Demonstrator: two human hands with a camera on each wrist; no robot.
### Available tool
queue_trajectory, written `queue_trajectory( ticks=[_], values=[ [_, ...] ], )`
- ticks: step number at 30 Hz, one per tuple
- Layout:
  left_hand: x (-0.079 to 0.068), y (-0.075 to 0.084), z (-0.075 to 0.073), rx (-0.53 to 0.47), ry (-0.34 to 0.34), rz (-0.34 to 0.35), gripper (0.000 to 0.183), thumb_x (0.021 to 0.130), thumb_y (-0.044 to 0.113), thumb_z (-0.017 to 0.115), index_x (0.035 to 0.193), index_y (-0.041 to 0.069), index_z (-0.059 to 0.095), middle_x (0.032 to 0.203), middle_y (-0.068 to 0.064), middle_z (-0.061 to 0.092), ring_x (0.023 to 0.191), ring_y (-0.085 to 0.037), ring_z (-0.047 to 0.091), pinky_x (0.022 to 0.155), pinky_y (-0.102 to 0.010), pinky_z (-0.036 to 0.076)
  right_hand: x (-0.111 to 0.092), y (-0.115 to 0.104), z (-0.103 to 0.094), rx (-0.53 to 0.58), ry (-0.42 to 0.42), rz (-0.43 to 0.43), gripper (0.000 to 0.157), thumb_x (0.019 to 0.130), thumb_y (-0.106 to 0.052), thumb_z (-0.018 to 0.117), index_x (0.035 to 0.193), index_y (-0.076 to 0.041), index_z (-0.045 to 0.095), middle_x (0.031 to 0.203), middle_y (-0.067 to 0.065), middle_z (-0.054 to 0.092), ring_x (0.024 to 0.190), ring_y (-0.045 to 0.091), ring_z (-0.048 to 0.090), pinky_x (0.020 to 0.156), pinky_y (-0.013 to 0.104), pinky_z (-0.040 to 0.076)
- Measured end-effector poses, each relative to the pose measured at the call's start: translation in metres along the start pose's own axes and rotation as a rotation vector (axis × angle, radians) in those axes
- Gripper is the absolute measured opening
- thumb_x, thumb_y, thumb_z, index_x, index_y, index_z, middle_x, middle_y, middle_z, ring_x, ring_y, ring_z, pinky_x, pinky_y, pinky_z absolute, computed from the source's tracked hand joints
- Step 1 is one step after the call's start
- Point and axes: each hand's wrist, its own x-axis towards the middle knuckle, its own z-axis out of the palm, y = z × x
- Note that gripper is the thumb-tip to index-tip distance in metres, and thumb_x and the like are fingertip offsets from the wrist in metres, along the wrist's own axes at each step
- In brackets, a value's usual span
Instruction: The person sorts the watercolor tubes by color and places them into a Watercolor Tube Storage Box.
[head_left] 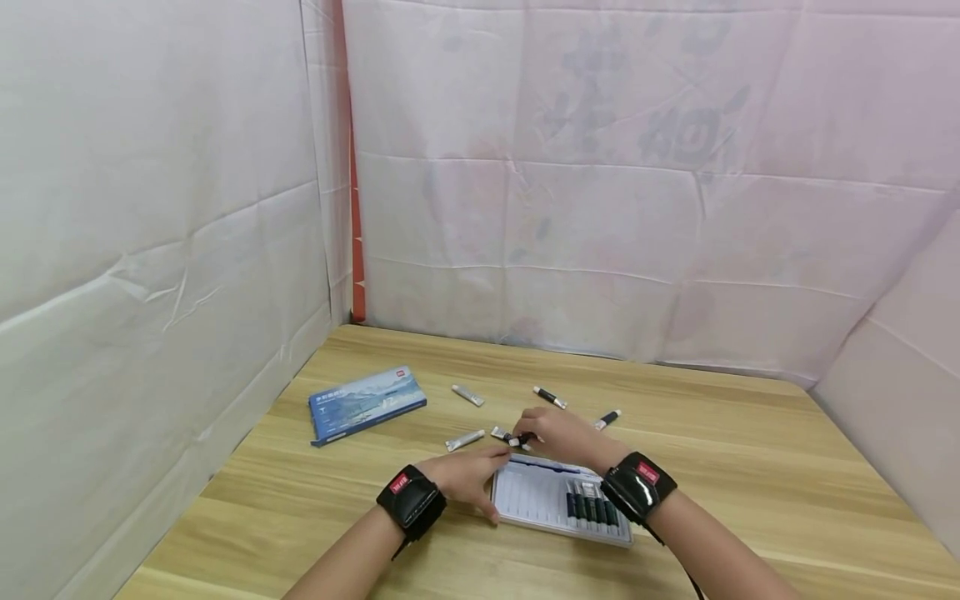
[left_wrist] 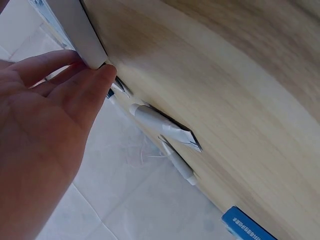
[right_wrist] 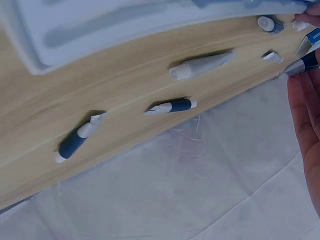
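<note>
Thumb and fingers of my left hand (head_left: 467, 478) grip the left side of a white plastic tray (head_left: 517, 493). In the left wrist view its fingertips are at a corner of the tray (left_wrist: 75, 30). My right hand (head_left: 564, 437) is just past the tray's far edge and pinches a small paint tube (right_wrist: 299, 66) with a dark band and a silvery tail. Another tube (head_left: 500, 434) lies close beside those fingers. Several dark-banded tubes (head_left: 592, 507) lie side by side in the tray's right part, and a thin dark blue stick (head_left: 551, 467) runs along its far side.
A blue cardboard box (head_left: 367, 404) lies at the left of the wooden table. Loose on the table are pale tubes (head_left: 465, 440) near the left hand and dark-banded tubes (head_left: 550, 397) farther back. White sheets (head_left: 600, 208) hang around the table.
</note>
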Motion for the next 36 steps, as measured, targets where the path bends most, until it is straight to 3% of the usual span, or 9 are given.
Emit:
queue_trajectory(
  ticks=[4, 15, 19, 29, 36],
  values=[
    [0.0, 0.001, 0.0, 0.006, -0.007, -0.016, 0.092, 0.07, 0.042, 0.077, 0.141, 0.003, 0.034, 0.146, -0.006, 0.028, 0.131, -0.015, 0.027, 0.104, -0.025, 0.025, -0.017, -0.004, 0.001, -0.016, -0.016, 0.022, 0.019, 0.082, -0.002, 0.066, 0.099, -0.007, 0.068, 0.094, 0.0, 0.06, 0.084, 0.011, 0.058, 0.069, 0.022, 0.05],
    [-0.002, 0.005, -0.002, -0.013, -0.016, -0.035, 0.092, 0.07, 0.04, 0.078, 0.141, 0.003, 0.033, 0.146, -0.005, 0.028, 0.13, -0.015, 0.028, 0.103, -0.024, 0.026, -0.052, -0.013, 0.009, -0.009, 0.045, -0.058, 0.022, 0.077, 0.001, 0.07, 0.098, -0.008, 0.069, 0.096, -0.001, 0.06, 0.086, 0.01, 0.059, 0.069, 0.017, 0.049],
    [-0.002, 0.004, -0.001, -0.02, -0.012, -0.037, 0.093, 0.07, 0.039, 0.078, 0.142, 0.003, 0.033, 0.146, -0.005, 0.028, 0.131, -0.015, 0.027, 0.103, -0.024, 0.025, -0.058, -0.015, 0.013, -0.037, 0.089, -0.092, 0.024, 0.074, 0.001, 0.072, 0.096, -0.009, 0.069, 0.094, -0.001, 0.062, 0.086, 0.011, 0.059, 0.07, 0.019, 0.049],
    [-0.001, 0.003, -0.001, -0.026, -0.012, -0.028, 0.092, 0.071, 0.039, 0.078, 0.142, 0.002, 0.032, 0.147, -0.005, 0.028, 0.131, -0.015, 0.027, 0.104, -0.023, 0.024, -0.064, -0.021, 0.02, 0.058, 0.13, -0.15, 0.025, 0.076, 0.002, 0.07, 0.097, -0.011, 0.068, 0.096, -0.003, 0.063, 0.09, 0.008, 0.059, 0.076, 0.015, 0.047],
    [-0.003, 0.005, -0.002, -0.025, -0.012, -0.019, 0.091, 0.071, 0.037, 0.078, 0.141, 0.001, 0.033, 0.146, -0.007, 0.028, 0.131, -0.016, 0.027, 0.104, -0.024, 0.025, -0.067, -0.023, 0.024, 0.121, 0.126, -0.145, 0.026, 0.076, 0.003, 0.069, 0.098, -0.012, 0.067, 0.098, -0.003, 0.063, 0.094, 0.008, 0.058, 0.08, 0.016, 0.046]
  ],
)
